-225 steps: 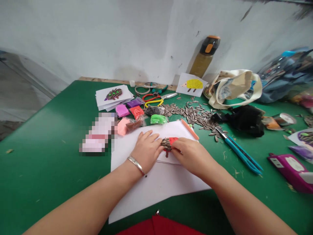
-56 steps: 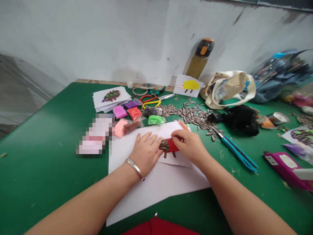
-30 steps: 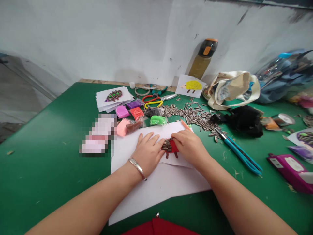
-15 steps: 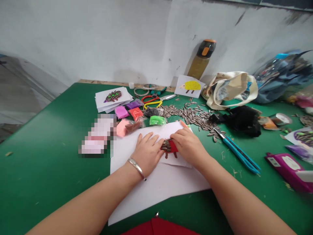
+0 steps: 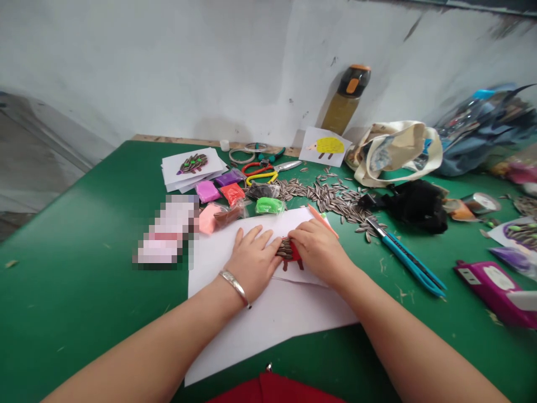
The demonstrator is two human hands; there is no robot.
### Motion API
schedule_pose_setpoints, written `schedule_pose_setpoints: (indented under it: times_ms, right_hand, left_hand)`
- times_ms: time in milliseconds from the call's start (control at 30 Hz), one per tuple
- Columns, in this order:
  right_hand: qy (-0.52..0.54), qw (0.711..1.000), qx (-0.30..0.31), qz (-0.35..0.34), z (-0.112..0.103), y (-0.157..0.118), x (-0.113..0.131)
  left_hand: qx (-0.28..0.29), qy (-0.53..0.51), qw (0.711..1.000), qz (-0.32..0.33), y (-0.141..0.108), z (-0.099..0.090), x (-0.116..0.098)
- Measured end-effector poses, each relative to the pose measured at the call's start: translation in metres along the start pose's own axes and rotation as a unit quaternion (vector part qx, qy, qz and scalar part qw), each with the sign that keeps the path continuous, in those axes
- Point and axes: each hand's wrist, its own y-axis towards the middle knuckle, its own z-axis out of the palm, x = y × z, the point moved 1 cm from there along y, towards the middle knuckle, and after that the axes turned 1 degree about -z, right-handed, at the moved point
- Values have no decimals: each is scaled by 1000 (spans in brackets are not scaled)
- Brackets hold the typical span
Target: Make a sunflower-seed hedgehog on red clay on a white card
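A small white card (image 5: pixel 308 275) lies on a larger white sheet of paper (image 5: pixel 239 341). On the card is a red clay shape (image 5: pixel 296 252) with brown legs, its left part covered by rows of striped sunflower seeds (image 5: pixel 285 248). My left hand (image 5: pixel 254 260), wearing a silver bangle (image 5: pixel 235 285), rests open and flat, fingers spread, its fingertips at the seeds' left edge. My right hand (image 5: pixel 316 249) is closed with its fingertips pressed onto the red clay. Whatever is between those fingertips is hidden. An orange stick-like tool (image 5: pixel 323 220) lies just behind the right hand.
Loose sunflower seeds (image 5: pixel 331 196) spread behind my hands, near packets of coloured clay (image 5: pixel 271 206) and scissors (image 5: pixel 262 176). A blue utility knife (image 5: pixel 413 263) and magenta case (image 5: pixel 497 291) lie right. Farther back are a bottle (image 5: pixel 344 101), yellow hedgehog card (image 5: pixel 325 146) and cloth bag (image 5: pixel 390 157).
My right fingertips have shifted slightly left and down onto the red clay, closer to the seeds. My left hand has stayed in place.
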Motion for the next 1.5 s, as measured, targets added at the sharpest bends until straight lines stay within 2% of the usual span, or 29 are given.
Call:
schedule_pose_setpoints:
  times_ms: [267,433,1100,1300,1500]
  right_hand:
    - [9,999,2,31,-7,0,-2]
    - [-3,1000,-3,21,-11,0,-2]
    - [33,999,4,21,-1,2,-1]
    - [16,999,-29,27,-8,1,-7]
    - [-7,1000,-4,30,-8,0,-3]
  left_hand:
    - [8,-7,1000,-12,0,0,0]
    - [16,-18,1000,-8,-1,-1,1]
    - [11,-15,1000,-12,0,-2,-1]
    - [12,-15,1000,-9,-1,-1,0]
    - [12,-13,1000,-9,-1,-1,0]
